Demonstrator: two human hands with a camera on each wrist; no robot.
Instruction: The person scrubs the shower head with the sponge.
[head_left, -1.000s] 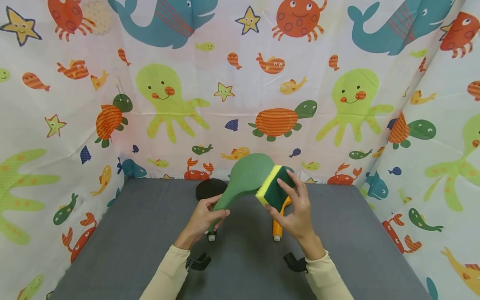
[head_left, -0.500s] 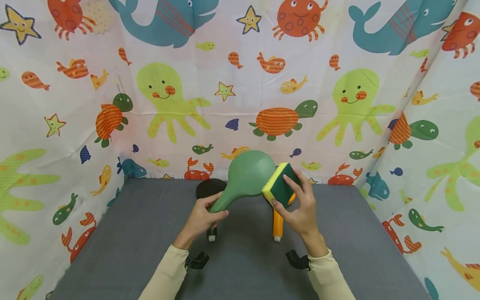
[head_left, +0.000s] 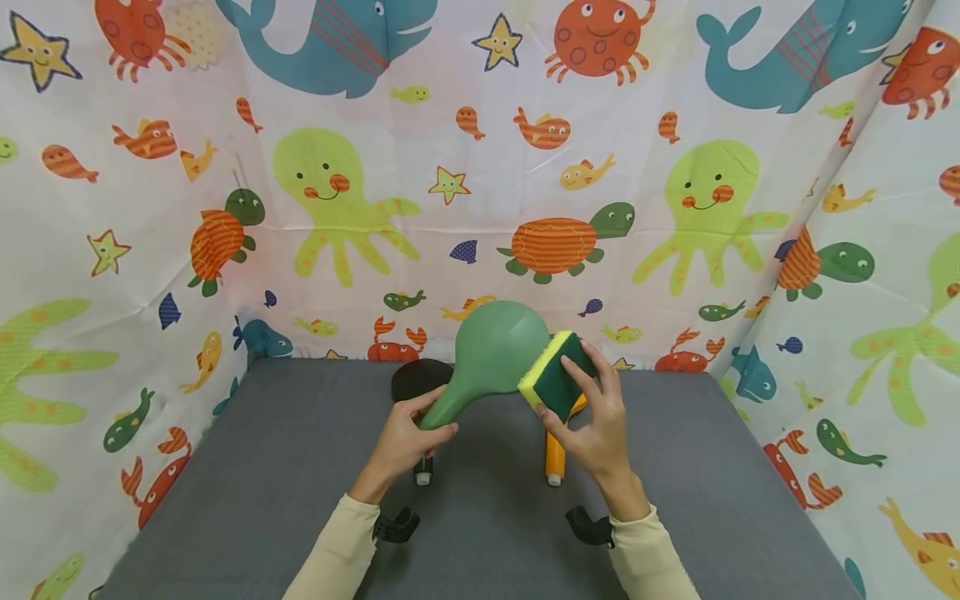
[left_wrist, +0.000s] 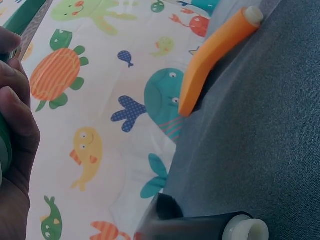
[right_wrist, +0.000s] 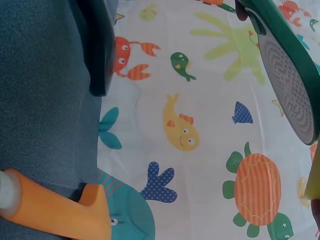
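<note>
In the head view my left hand (head_left: 435,417) grips the handle of a green shower head (head_left: 495,350), held tilted above the grey table (head_left: 262,467). My right hand (head_left: 572,398) pinches a yellow and green sponge (head_left: 551,373) and presses its yellow side against the right edge of the head. The right wrist view shows the green shower head's (right_wrist: 290,85) perforated face. In the left wrist view only my left hand's fingers (left_wrist: 15,125) show at the left edge.
An orange shower head (head_left: 555,450) and a black shower head (head_left: 417,379) lie on the table under my hands; both also show in the wrist views, orange (left_wrist: 210,55) and black (right_wrist: 97,45). Sea-animal printed curtains (head_left: 480,192) wall the table at back and sides.
The sponge slid up and right along the green head's edge, then back down and left a little. The green head rose slightly. My left hand's grip stays the same.
</note>
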